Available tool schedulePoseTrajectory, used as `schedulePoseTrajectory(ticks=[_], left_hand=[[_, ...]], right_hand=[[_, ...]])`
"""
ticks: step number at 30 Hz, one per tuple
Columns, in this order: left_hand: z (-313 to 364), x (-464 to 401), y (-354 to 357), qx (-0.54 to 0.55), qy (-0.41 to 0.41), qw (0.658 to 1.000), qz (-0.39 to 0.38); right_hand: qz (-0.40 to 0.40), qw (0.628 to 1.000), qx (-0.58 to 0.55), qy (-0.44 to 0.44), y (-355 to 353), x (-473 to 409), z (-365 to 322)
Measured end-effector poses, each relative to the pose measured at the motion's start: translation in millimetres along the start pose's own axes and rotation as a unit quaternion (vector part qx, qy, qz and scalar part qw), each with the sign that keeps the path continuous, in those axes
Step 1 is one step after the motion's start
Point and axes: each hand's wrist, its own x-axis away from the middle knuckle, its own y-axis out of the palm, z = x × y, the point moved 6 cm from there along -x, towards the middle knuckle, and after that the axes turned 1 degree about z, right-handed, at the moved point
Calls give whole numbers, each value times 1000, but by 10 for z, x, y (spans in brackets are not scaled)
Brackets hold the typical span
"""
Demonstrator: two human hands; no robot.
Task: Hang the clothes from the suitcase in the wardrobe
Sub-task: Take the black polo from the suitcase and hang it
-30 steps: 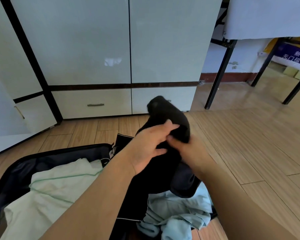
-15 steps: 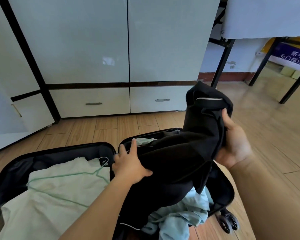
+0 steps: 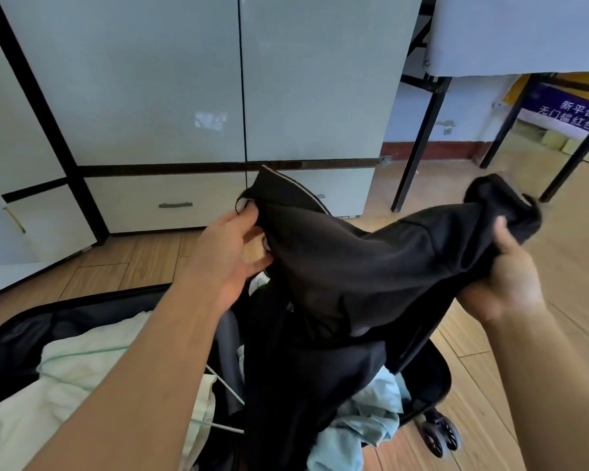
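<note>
1 black garment (image 3: 354,273) gripped by left hand (image 3: 228,256) & right hand (image 3: 504,280), 1 open suitcase (image 3: 432,379), 2 pale garments inside

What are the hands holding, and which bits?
Both grip the black garment: left hand at its white-piped edge, right hand at a bunched end.

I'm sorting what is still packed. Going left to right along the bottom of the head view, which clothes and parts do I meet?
Pale green garment in the open suitcase → black garment, held up by the left hand and right hand → light blue garment → suitcase wheels.
</note>
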Motion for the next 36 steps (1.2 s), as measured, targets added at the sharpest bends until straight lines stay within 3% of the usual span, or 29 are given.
schedulePoseTrajectory(ticks=[3, 4, 6, 8, 10, 12, 13, 15, 17, 20, 23, 26, 28, 30, 33, 36], left_hand=[[56, 22, -93, -145, 36, 986, 74], [79, 52, -123, -240, 59, 964, 100], [99, 109, -102, -432, 106, 889, 113], [69, 133, -54, -501, 116, 853, 92], [-26, 67, -78, -440, 58, 892, 80], [-169, 52, -72, -250, -37, 965, 68], [-229, 82, -14, -172, -78, 981, 43], [-290, 165, 165, -115, -118, 984, -59], [-323, 276, 316, -164, -134, 964, -160], [-317, 351, 334, -233, -118, 943, -206], [-347, 237, 111, -298, -79, 944, -119], [-393, 111, -155, -447, -15, 892, -59], [-506, 112, -185, -509, -9, 857, -84], [-560, 122, -123, -521, 17, 847, -103], [-566, 128, 70, -528, 65, 836, -138], [-552, 175, 153, -576, 83, 806, -110]], right_hand=[[58, 983, 171, 37, -50, -39, 142], [56, 969, 236, 54, -51, -41, 205], [40, 927, 369, 63, -44, -21, 342], [25, 888, 456, 60, 38, 55, 469], [-6, 873, 482, 80, 161, 128, 579], [-81, 862, 489, 102, 358, 230, 656], [-137, 853, 490, 119, 475, 299, 694], [-238, 817, 502, 155, 683, 450, 825], [-279, 791, 518, 167, 821, 562, 988], [-187, 855, 460, 149, 764, 454, 1169], [-98, 908, 367, 179, 583, 366, 1211], [-52, 957, 179, 223, 498, 314, 1133], [-62, 968, 75, 233, 517, 309, 1010], [-115, 966, 26, 231, 592, 329, 899], [-205, 954, 30, 218, 702, 398, 822], [-209, 955, 41, 206, 709, 367, 812]])
